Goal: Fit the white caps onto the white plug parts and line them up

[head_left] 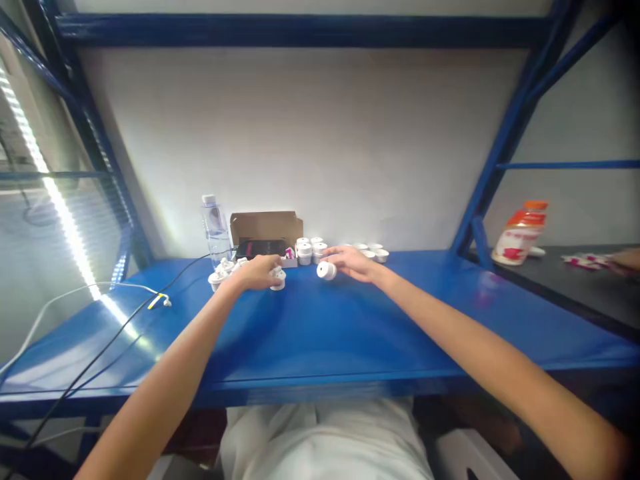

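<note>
My left hand (pixel 260 272) is closed at the fingertips on a white round plastic piece (pixel 278 280) with small holes in its top, low over the blue table. A group of similar white pieces (pixel 223 272) lies just left of that hand, partly hidden by it. In my right hand (pixel 354 263) another white round plastic cap (pixel 327 270) is held tilted, its face with a small dark hole turned toward me. Behind and between the hands stand stacked white round pieces (pixel 305 253). More white cups (pixel 381 255) sit in rows behind my right hand.
An open cardboard box (pixel 265 223) with a dark device stands at the back beside a clear bottle (pixel 215 230). Cables (pixel 145 303) cross the left of the blue table (pixel 320 340). Right, an orange-capped bottle (pixel 521 233) stands on a dark surface near another person's blurred hand (pixel 627 260).
</note>
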`<state>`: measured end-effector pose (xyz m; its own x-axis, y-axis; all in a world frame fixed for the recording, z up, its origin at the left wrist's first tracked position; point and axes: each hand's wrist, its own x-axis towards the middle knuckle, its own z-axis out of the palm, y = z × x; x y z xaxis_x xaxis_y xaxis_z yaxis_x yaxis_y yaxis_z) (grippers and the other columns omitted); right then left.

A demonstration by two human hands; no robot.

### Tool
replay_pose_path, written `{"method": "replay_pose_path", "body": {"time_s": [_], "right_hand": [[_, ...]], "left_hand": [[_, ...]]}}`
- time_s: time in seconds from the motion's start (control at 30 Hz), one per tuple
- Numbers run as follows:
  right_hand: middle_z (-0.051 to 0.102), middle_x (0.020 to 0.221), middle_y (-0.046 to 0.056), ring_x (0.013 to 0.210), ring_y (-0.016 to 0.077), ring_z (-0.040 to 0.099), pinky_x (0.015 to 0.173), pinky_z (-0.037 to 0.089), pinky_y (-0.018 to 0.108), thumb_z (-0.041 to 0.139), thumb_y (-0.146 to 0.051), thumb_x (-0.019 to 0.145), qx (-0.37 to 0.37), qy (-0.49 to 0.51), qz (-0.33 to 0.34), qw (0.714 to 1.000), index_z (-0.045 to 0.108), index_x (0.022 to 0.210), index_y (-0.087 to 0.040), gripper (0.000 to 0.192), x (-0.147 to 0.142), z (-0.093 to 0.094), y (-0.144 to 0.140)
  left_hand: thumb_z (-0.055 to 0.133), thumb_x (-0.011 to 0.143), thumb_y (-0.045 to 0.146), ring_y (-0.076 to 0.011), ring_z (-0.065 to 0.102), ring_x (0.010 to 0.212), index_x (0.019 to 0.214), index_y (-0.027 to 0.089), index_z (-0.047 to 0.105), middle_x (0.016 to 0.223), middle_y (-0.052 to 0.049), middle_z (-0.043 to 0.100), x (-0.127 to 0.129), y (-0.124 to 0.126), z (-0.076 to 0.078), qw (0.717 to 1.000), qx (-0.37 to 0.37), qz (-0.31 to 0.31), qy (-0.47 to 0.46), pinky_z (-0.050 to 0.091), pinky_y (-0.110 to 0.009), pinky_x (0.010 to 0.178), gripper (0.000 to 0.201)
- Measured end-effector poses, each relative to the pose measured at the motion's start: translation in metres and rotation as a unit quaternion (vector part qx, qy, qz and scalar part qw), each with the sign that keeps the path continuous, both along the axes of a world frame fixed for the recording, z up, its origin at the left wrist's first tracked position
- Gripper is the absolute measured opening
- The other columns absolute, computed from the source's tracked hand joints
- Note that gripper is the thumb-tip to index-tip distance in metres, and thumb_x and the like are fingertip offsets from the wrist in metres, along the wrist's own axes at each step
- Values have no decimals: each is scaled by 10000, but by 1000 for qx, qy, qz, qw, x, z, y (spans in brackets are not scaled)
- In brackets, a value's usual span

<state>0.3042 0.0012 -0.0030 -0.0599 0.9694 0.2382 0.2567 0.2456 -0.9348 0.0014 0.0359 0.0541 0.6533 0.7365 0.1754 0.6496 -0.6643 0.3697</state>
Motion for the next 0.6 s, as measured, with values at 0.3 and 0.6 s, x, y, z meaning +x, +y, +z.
{"method": "replay_pose_path", "body": {"time_s": [0.3,0.6], "right_hand": [[755,1123,64,1078,260,689,983,529,408,609,-57,708,114,-235,-45,964,761,1027,-203,382,-1,8,-16],[723,1113,79,974,231,712,902,569,382,755,-387,779,189,-130,-62,971,652,1148,-201,426,-43,16,-31]], "left_hand": [[715,656,375,-304,642,916,1233,227,635,981,-79,706,5,-5,-4,1000,14,-9,19,446,-315,715,601],[824,594,365,-263,643,926,1194,202,609,1035,-70,699,24,-12,-25,983,-58,-83,-152,482,-341,803,658]]}}
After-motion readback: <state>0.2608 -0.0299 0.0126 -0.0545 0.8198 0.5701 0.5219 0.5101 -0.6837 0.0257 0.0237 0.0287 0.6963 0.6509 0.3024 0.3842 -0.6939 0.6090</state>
